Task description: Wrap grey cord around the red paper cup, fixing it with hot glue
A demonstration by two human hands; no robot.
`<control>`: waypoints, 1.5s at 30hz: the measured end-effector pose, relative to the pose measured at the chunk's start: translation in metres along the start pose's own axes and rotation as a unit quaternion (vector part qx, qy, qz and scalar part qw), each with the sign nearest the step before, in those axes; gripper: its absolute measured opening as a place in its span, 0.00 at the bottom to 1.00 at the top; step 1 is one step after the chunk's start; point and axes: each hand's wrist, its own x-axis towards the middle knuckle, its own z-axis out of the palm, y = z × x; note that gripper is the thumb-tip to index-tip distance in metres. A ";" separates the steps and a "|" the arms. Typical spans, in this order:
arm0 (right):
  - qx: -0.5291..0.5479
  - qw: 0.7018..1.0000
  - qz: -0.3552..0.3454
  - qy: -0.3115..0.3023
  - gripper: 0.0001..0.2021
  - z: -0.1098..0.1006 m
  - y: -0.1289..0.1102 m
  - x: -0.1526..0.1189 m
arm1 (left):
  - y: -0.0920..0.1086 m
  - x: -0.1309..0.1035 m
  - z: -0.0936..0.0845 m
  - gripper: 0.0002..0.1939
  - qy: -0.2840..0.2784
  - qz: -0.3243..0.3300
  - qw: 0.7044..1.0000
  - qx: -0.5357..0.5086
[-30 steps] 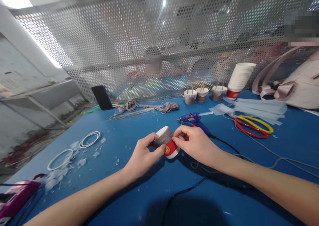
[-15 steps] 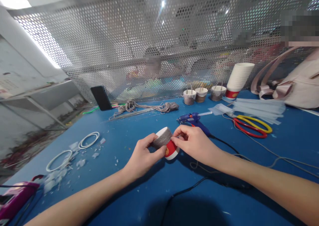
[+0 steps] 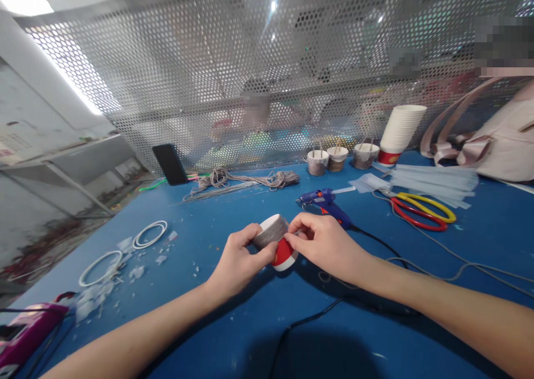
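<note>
While the left hand [image 3: 240, 256] grips a small paper cup [image 3: 285, 252], the right hand [image 3: 327, 245] has its thumb and finger pinched together at the cup's right side; what sits between those fingertips is too small to tell. The cup is near the middle of the blue desk [image 3: 225, 334], tipped over with its open top up and to the left. Grey string [image 3: 269, 235] goes round and round its top part, and red paper and a white bottom show below. Just past the right hand lies a blue glue gun [image 3: 319, 196]. Scissors [image 3: 425, 227] with red and yellow handles lie nearer the right edge, and see-through sticks [image 3: 438, 183] lie behind them. Along the far edge are a black phone [image 3: 170, 165], a messy bunch of string [image 3: 283, 180], three little cups [image 3: 337, 162] with thin sticks poking up, and a tall stack of white cups [image 3: 400, 131]. A pale pink bag [image 3: 504, 139] sits at the far right corner. White rings [image 3: 141, 246] lie toward the left edge, and a purple thing [image 3: 31, 334] is at the near left corner.
</note>
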 end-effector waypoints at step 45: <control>-0.060 0.990 -0.124 0.041 0.06 0.004 0.021 0.001 | 0.001 0.010 -0.007 0.10 -0.073 -0.033 0.995 -0.066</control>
